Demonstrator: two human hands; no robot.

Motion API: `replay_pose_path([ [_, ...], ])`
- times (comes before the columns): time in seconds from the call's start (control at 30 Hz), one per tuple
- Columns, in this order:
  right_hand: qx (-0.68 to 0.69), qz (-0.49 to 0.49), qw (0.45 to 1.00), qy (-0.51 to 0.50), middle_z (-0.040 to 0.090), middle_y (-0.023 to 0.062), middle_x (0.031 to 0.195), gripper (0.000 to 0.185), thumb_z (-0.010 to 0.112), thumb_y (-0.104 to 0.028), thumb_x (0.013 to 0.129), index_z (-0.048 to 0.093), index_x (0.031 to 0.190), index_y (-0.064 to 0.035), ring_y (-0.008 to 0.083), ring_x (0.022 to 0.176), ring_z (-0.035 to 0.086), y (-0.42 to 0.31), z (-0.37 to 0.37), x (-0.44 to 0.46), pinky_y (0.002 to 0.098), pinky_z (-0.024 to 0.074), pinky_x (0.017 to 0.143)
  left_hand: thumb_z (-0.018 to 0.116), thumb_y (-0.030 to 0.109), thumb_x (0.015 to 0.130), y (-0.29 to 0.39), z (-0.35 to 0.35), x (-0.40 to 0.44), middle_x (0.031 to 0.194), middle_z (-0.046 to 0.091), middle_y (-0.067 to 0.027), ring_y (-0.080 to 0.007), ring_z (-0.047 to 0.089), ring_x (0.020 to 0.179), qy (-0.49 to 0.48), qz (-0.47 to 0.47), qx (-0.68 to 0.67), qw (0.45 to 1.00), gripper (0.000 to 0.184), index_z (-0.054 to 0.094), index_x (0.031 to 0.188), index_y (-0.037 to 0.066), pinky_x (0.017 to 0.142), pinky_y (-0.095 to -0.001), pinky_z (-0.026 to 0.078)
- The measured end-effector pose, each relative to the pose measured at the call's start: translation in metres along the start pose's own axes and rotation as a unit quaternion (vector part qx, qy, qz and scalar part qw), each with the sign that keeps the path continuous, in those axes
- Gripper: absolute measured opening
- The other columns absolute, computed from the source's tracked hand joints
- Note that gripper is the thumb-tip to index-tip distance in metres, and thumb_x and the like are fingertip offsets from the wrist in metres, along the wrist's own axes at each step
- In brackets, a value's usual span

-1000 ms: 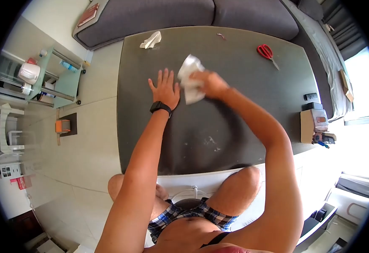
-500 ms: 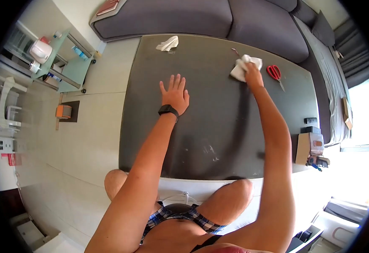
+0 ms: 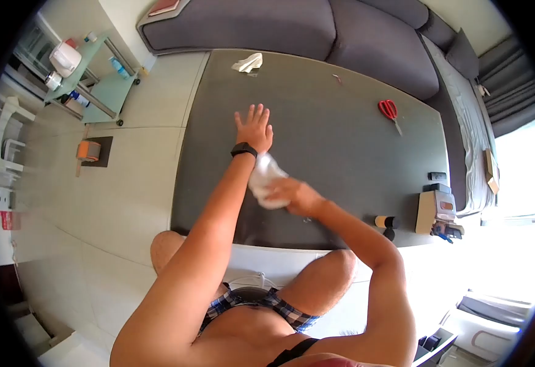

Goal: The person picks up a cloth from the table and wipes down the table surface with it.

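My left hand [image 3: 254, 130] lies flat on the dark tabletop [image 3: 334, 147], fingers spread, with a black band [image 3: 243, 149] around the wrist. Nearer the front edge, my right hand [image 3: 293, 194] grips a white cloth [image 3: 268, 177] and presses it against the table, just right of my left forearm. Motion blurs the cloth and the right fingers a little. Whether it is fabric or paper towel, I cannot tell.
Red-handled scissors [image 3: 388, 110] lie at the table's right. A crumpled white piece [image 3: 249, 62] rests near the far left edge. A box [image 3: 435, 211] and a small cylindrical container [image 3: 385, 222] stand at the right front. A grey sofa [image 3: 237, 27] borders the far side.
My right hand has swept the white cloth from the far right of the table toward me and left, beside my left forearm. My left hand stays flat. The small container at right front is now visible.
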State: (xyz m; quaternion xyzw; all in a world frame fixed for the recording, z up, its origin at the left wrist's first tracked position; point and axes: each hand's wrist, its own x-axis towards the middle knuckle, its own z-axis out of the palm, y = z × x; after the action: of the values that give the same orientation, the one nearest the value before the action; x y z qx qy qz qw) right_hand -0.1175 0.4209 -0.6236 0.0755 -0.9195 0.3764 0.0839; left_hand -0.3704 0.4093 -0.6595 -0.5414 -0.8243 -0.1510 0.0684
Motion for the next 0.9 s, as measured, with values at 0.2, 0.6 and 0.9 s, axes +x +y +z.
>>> replay_pose_path([
  [0.2, -0.133, 0.021, 0.985, -0.107, 0.052, 0.0069, 0.157, 0.083, 0.076, 0.009, 0.065, 0.066, 0.140, -0.0245, 0.0319, 0.146, 0.047, 0.008, -0.056, -0.038, 0.0447, 0.0416, 0.120, 0.049, 0.031, 0.104, -0.001, 0.010, -0.002, 0.166, 0.042, -0.0060, -0.0272, 0.032, 0.157, 0.012, -0.001, 0.003, 1.000, 0.054, 0.049, 0.155, 0.014, 0.125, -0.0679, 0.015],
  [0.6, -0.394, 0.498, 0.732, 0.246, 0.059, 0.0145, 0.137, 0.044, 0.061, -0.016, 0.095, 0.057, 0.138, -0.0113, 0.0405, 0.121, 0.057, 0.162, -0.165, -0.070, 0.0516, 0.0486, 0.103, 0.047, 0.032, 0.105, 0.002, -0.002, -0.002, 0.168, 0.039, -0.0065, -0.0271, 0.030, 0.157, -0.011, -0.007, 0.000, 1.000, 0.055, 0.046, 0.156, 0.013, 0.125, -0.0678, 0.015],
  [0.9, -0.255, 0.377, 0.867, 0.202, 0.066, 0.0136, 0.125, 0.040, 0.074, -0.016, 0.083, 0.067, 0.122, -0.0097, 0.0363, 0.118, 0.061, 0.021, -0.059, -0.036, 0.0473, 0.0538, 0.098, 0.048, 0.032, 0.104, 0.002, 0.002, -0.001, 0.168, 0.038, -0.0057, -0.0269, 0.030, 0.157, -0.008, -0.005, 0.012, 1.000, 0.055, 0.047, 0.156, 0.014, 0.125, -0.0685, 0.015],
])
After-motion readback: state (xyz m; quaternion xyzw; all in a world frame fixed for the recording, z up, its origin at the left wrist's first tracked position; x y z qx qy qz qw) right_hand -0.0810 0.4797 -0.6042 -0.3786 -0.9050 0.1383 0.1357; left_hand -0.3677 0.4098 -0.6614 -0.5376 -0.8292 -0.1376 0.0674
